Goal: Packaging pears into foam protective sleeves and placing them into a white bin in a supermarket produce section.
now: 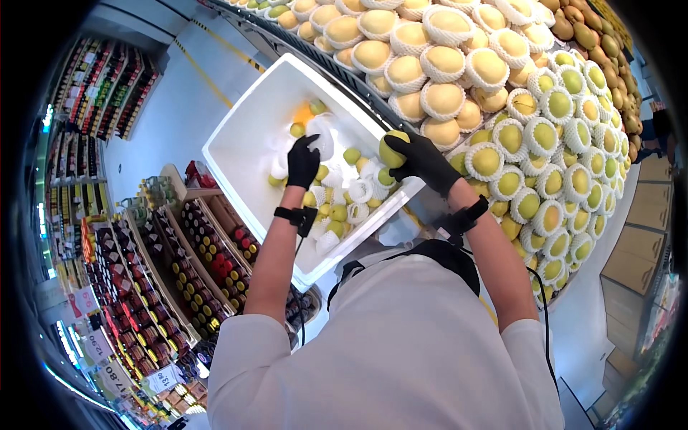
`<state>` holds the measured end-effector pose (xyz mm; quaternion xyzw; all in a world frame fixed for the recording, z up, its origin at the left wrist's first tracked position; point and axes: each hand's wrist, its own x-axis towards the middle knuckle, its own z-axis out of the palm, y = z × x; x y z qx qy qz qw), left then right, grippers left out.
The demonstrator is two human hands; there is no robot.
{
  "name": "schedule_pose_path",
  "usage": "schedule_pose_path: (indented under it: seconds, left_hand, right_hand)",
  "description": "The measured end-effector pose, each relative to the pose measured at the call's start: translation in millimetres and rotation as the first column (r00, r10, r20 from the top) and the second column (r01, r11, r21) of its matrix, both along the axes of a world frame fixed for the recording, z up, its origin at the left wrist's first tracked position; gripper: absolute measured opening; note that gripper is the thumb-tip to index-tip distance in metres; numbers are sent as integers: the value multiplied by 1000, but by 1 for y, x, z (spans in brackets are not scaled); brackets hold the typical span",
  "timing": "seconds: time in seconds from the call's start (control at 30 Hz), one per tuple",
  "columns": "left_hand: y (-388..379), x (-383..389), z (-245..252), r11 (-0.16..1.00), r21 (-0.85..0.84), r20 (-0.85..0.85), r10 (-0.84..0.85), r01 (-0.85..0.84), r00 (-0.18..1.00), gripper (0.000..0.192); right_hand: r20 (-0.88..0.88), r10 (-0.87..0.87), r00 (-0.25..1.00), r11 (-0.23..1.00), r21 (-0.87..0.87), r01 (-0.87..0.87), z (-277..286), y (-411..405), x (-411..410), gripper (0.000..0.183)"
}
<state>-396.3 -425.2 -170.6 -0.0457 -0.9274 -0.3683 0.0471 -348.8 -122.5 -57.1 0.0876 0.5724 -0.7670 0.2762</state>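
My right hand [422,161], in a black glove, grips a bare yellow-green fruit [394,149] over the right edge of a large white foam box [244,115]. Inside the box my left hand [303,163], also gloved in black, is at a white foam net sleeve [321,138]; whether its fingers grip the sleeve is not clear. Several green fruits [337,213] and loose foam nets [360,190] lie in the box, some fruits still in nets. An orange thing [303,114] lies near its far end.
Piled pale yellow fruits in nets [443,99] and green fruits in nets [543,137] fill the display beyond and right of the box. Brown fruits [588,37] lie farther off. Shelves of jars [199,279] stand at the left. Black cables hang by both forearms.
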Motion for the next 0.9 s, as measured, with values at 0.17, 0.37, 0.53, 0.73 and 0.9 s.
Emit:
schedule_pose_path:
  seconds: [0.17,0.37,0.53,0.73,0.9]
  left_hand:
    - [-22,-16,-45,965,-44,162,261,-257,952,43]
    - [-2,34,-191,764,-127,510,-497,633,702,26]
    - [25,56,-193,916,-49,492,-325,398,808,27]
    - [43,49,-79,991,67,34,-119,117,992,24]
    - [75,56,4,948,291,-9,-133,129,991,46]
  right_hand:
    - [57,26,998,992,121,-32,-25,7,17,41]
    - [52,119,992,987,99,-124,-35,-15,27,38]
    - [217,43,975,993,-114,-18,-45,-19,30,39]
    - [139,90,986,989,101,-105,-55,-39,24,42]
    - [-164,80,983,851,524,18,-65,-56,14,46]
